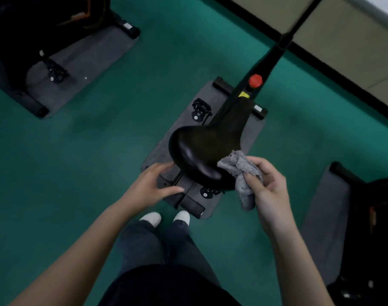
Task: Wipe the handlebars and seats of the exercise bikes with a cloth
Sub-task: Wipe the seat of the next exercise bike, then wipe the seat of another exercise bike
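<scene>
Grey and fluffy, the cloth [241, 175] is held bunched in the right hand [268, 188]. The thumb and fingers are curled round its middle, so that it is pinched into a wad. One loose end hangs below the hand, and the upper folds are laid against the rear right edge of the black seat [202, 155]. The seat is seen from above and behind, its wide back nearest the person and its narrow nose pointing toward the far right corner of the grey mat [157, 151] on which the bike stands.

The left hand [149, 186] is held at the seat's rear left edge, with nothing in it. Its fingers are stretched out and loosely spread, the thumb set apart below them. The longest fingertip is seen right at the seat's rim (whether contact is made cannot be told).

Beyond the seat's nose a red knob [255, 80] is mounted on the black frame [274, 56], which rises toward the upper right. A black pedal [201, 109] is seen over the mat's far left edge. At the mat's near edge two white shoes [152, 218] are planted on the green floor [89, 151].

A second bike [34, 29] is placed on its own mat at the upper left, and part of a third [378, 217] is visible at the right edge, both dark and blurred.
</scene>
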Demonstrator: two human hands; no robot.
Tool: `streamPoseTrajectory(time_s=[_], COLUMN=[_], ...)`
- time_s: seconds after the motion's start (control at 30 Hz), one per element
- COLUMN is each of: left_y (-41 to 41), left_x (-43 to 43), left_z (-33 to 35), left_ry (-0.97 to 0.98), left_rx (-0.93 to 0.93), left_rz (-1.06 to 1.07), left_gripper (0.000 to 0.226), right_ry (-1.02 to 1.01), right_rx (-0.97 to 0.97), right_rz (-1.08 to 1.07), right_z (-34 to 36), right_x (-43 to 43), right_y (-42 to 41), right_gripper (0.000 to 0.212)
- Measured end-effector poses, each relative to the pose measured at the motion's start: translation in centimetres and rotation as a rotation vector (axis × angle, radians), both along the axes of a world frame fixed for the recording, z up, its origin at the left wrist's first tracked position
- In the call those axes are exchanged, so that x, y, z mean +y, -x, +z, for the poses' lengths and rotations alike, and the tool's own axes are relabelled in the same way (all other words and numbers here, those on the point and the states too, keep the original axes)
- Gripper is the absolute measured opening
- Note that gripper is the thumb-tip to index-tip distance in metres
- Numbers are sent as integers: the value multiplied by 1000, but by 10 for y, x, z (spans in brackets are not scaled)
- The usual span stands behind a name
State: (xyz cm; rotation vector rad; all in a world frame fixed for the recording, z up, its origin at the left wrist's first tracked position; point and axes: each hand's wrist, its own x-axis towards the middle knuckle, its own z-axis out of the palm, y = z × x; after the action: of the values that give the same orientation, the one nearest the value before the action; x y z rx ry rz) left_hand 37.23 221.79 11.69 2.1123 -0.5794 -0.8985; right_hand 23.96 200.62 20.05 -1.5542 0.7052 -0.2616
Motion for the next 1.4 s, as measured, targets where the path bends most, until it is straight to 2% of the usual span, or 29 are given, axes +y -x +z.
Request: streamPoseTrajectory(time_s=[0.13,0.33,0.57,0.73,0.83,1.07,1.3,1.4], left_y=[-2,-13,-5,25,57,172,329,385], left_x=[14,20,-3,-25,-39,-87,-153,-180], left_z=[17,42,68,76,79,80,87,93], left_ry=[-76,-46,19,-58,-126,-186,-68,17], left_rx=[-45,-186,-294,-433,-534,-632,-749,-786], left_rz=[-140,-334,-704,-968,-1128,-1366,-1566,-1590], left_gripper=[83,63,61,63,64,63,70,71], right_ry=[-17,19,-31,-11,-51,-114,-102,-108], right_rx=[30,81,120,150,167,224,228,218], right_rz=[-207,-487,-783,-919,-1020,-1212,-1436,-1524], right_z=[10,28,32,31,27,15,17,18], right_x=[29,80,134,154,158,156,147,145], right_y=[27,70,123,161,193,305,449,501], right_gripper=[38,40,36,43,41,37,30,28])
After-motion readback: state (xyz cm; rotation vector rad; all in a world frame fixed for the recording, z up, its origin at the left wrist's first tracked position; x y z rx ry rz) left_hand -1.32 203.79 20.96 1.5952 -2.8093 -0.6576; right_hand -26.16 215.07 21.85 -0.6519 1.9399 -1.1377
